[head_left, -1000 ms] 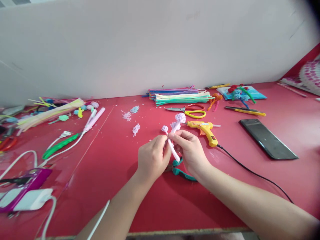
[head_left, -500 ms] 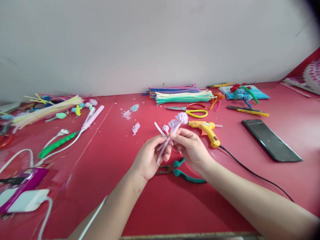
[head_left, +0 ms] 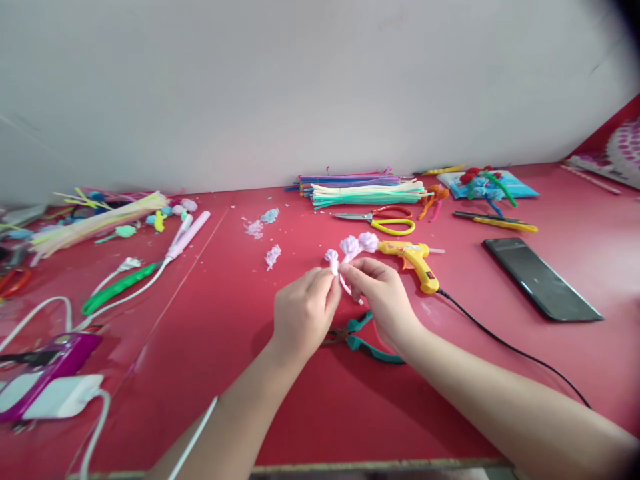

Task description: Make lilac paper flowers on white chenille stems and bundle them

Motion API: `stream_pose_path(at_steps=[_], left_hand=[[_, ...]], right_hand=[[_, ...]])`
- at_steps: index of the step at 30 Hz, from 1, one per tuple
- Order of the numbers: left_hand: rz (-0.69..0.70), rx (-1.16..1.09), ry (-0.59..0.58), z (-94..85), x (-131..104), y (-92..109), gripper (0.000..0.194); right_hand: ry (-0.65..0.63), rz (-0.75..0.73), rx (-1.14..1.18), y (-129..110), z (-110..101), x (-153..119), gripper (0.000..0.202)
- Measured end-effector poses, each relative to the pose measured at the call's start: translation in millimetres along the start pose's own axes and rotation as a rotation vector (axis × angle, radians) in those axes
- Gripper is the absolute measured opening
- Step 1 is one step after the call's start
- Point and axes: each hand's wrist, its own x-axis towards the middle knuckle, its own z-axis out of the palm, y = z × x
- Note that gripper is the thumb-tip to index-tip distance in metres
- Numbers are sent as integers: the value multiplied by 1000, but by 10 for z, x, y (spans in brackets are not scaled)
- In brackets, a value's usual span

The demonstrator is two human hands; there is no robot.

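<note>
Both my hands meet over the middle of the table around a few pale purple pipe cleaner flowers (head_left: 349, 246). My left hand (head_left: 304, 310) is closed, its knuckles upward, around the stems below the smallest bloom; most of the stems are hidden inside it. My right hand (head_left: 377, 290) pinches a stem between thumb and index finger, just right of the left fingertips. One stem end pokes out beneath the right fingers. Below the hands lie pliers (head_left: 373, 343) with teal handles, partly covered by my left hand.
A yellow glue gun (head_left: 417, 260) with a black cord lies right of my hands, with a phone (head_left: 543, 279) farther right. Scissors (head_left: 383, 220) and bundled pipe cleaners (head_left: 370, 193) are behind. At left are more pipe cleaners (head_left: 100, 223), a pink styling iron (head_left: 186, 237) and a power strip (head_left: 65, 367).
My left hand has turned over so its back faces up, now covering the lower stems. The flowers have spread slightly and tilted rightward. My right hand keeps its pinch.
</note>
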Motion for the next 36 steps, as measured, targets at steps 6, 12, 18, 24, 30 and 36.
stream_pose_path(at_steps=[6, 12, 18, 24, 30, 36], left_hand=[[-11, -32, 8, -6, -26, 25, 13], [-380, -751, -186, -49, 75, 81, 18], [-731, -1284, -394, -30, 162, -38, 22], [-754, -1346, -320, 11, 128, 3, 21], [-499, -821, -91, -22, 70, 86, 23], [-487, -939, -193, -10, 85, 91, 6]], right_hand=[[-15, -75, -8, -40, 12, -36, 20], [-34, -110, 23, -58, 2, -21, 16], [-120, -81, 93, -29, -49, 45, 12], [-167, 22, 246, 22, -58, 85, 15], [-113, 131, 308, 32, 18, 15, 21], [-118, 116, 330, 0, -40, 74, 19]])
